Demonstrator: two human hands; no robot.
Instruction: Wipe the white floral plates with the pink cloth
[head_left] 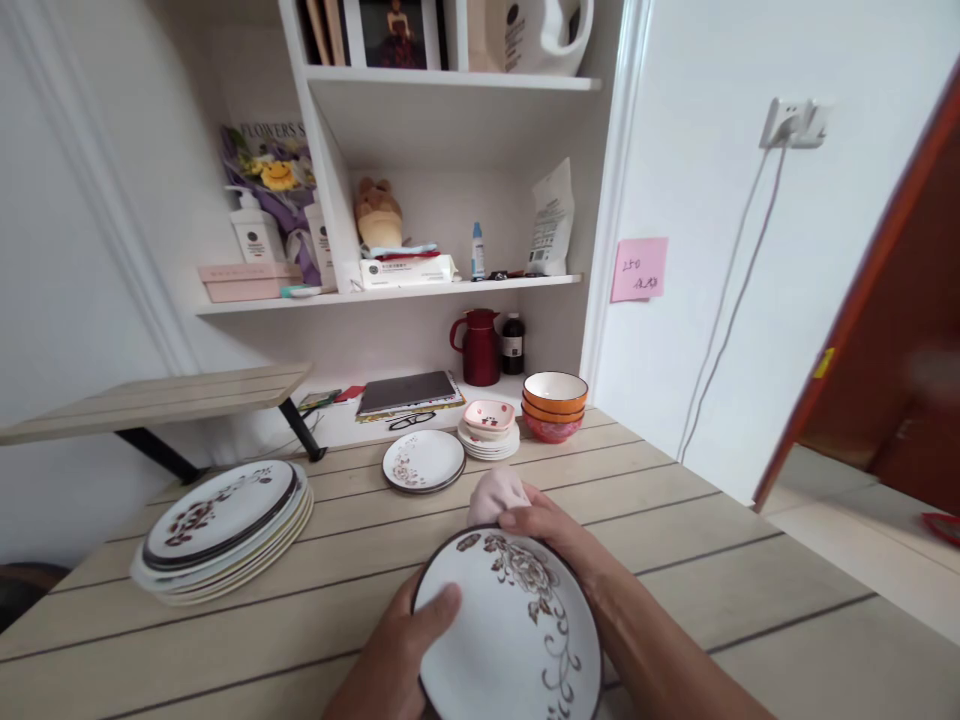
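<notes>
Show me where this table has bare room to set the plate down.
Bare patches on the table: one between the tall plate stack and the left hand; a wider one right of the right hand, reaching the table's right edge. The back is crowded, with the low plate stack, saucers and bowls close together.

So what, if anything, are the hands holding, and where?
A floral plate, left hand at its left rim; right hand, holding a cloth, at its far rim.

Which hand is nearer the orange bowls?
Right. The right hand is at the far rim of the held plate, short of the orange bowls; the left hand, on the plate's left edge, is farther from them.
</notes>
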